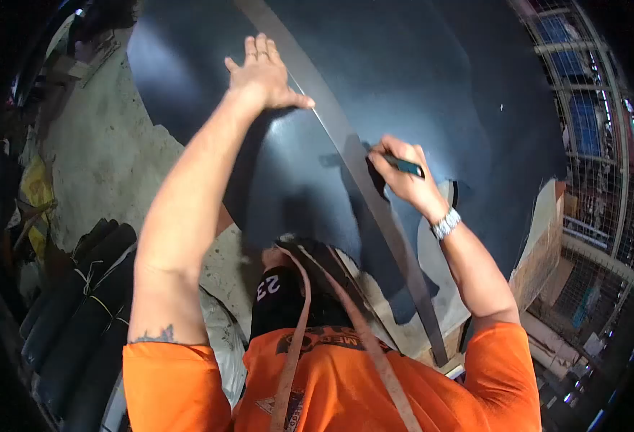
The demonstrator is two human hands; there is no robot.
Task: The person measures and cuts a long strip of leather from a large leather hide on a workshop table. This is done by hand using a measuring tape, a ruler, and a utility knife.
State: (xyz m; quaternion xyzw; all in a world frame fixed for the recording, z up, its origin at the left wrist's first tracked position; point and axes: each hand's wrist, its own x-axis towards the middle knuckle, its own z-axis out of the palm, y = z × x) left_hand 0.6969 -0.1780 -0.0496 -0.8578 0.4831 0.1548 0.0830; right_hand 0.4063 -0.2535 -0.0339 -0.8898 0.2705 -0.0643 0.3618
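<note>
A large dark sheet, leather-like, covers the work surface. Across it runs a long grey straight strip, like a ruler, slanting from top centre to lower right. My left hand lies spread over the strip's left edge and the sheet, fingers pointing up and thumb out to the right. Just right of the strip, my right hand is closed around a dark green cutter-like tool. The tool's tip is hidden by the fingers against the sheet.
Dark rolls tied with string lie at the lower left. Wire mesh shelving stands along the right, near the wooden table edge. A pale stained surface shows at left. Two long straps hang over the orange shirt.
</note>
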